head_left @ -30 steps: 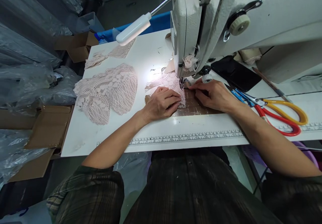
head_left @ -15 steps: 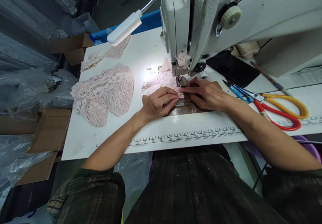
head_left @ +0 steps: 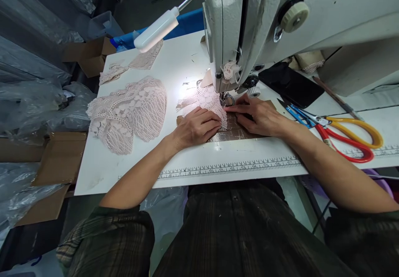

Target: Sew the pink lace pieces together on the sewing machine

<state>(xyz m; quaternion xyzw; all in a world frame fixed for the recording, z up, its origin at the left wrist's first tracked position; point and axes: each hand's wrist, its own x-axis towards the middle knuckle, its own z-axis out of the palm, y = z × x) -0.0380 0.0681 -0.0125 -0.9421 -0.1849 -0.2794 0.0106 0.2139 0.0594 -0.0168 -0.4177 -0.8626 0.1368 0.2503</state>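
A pale pink lace piece (head_left: 208, 101) lies under the presser foot (head_left: 227, 99) of a white sewing machine (head_left: 249, 23), on top of a brown mesh piece (head_left: 237, 132). My left hand (head_left: 196, 127) lies on the lace just left of the foot, fingers curled and pressing it down. My right hand (head_left: 260, 117) rests flat on the brown mesh to the right of the foot, fingertips stretched out along the lace edge beside the needle.
A stack of pink lace pieces (head_left: 129, 111) lies on the white table (head_left: 102, 169) at the left, smaller lace bits (head_left: 134, 64) farther back. Red and yellow scissors (head_left: 349, 138), blue snips (head_left: 296, 113) and a black phone (head_left: 291, 86) lie at the right. A lamp (head_left: 157, 28) hangs above. Cardboard boxes (head_left: 59, 156) stand left.
Both hands have stayed pressed on the lace and mesh by the presser foot, shifting only slightly. The view itself has moved a little.
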